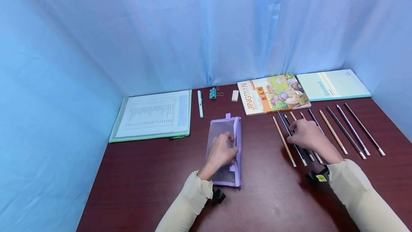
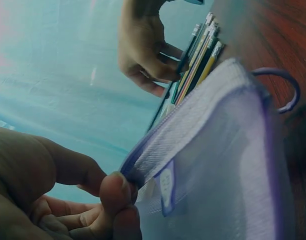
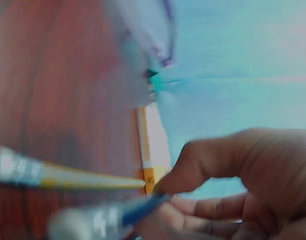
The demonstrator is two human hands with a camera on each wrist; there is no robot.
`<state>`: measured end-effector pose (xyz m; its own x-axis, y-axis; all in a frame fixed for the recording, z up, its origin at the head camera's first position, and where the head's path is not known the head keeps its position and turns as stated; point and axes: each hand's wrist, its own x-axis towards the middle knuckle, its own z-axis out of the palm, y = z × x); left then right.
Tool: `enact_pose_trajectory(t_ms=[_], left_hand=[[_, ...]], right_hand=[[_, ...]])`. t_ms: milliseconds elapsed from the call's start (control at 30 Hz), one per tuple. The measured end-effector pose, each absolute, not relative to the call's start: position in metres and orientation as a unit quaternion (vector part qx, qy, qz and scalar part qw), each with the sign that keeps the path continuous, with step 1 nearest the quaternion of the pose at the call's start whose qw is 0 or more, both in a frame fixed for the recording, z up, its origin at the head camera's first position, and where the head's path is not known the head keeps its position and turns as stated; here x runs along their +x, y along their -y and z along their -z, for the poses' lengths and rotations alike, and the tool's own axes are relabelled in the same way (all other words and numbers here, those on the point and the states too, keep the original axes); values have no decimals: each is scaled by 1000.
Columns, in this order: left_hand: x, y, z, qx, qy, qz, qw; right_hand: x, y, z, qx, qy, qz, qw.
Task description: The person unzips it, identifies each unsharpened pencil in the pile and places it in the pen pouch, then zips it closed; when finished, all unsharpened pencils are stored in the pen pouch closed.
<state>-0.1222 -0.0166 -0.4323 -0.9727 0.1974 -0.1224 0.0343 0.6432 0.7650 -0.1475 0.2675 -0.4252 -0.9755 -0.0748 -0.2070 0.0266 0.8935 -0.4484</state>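
Pale blue cloth [image 1: 206, 28] hangs in folds behind and to both sides of a dark red-brown table [image 1: 264, 203]. Toward the far left of the tabletop lies a green-edged folder [image 1: 148, 138] with a printed sheet [image 1: 149, 114]. At the far right sits a pale mint book [image 1: 349, 84] lettered "Gambit", and just beside it, to its left, a colourful book [image 1: 283, 94] reading "JINGDIAN".

Near the middle of the table, a purple mesh pouch [image 1: 238, 146] lies lengthwise, its zip side facing the pencils. Two cream sleeves [image 1: 186, 203] reach in from the near edge, a small black device [image 1: 219, 197] showing under the left wrist. The left hand [image 1: 221, 149] is over the pouch; seen from the left wrist, its thumb and finger close together in a pinch on the zip edge. The right hand [image 1: 307, 135] is over the left part of a row of pencils [image 1: 333, 132], which lie side by side in front of the books. Its thumb and fingertips come together on a dark blue pencil [image 3: 143, 208], though blur in the right wrist view hides the exact contact.

Between folder and books, smaller things lie apart: a white pen [image 1: 200, 105], a teal binder clip [image 1: 213, 93] and a white eraser [image 1: 235, 95].
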Motion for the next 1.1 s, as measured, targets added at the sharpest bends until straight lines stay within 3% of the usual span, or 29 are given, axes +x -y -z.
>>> enact_pose_trajectory(t_ms=[233,567,833,1100], left_hand=[[-123,16,434,59,-905,-416,61],[-123,13,437,58,-908,-413,39],[-123,11,438,59,-904,-420,51],[-122,11,439,78,-907,-413,22]], right_hand=[[-141,-248,439,19,-778,583,233],[-132,-196,463,-15,-645,698,312],[-140,-163,468,6,-658,695,290],[-141,-144,463,17,-705,666,245]])
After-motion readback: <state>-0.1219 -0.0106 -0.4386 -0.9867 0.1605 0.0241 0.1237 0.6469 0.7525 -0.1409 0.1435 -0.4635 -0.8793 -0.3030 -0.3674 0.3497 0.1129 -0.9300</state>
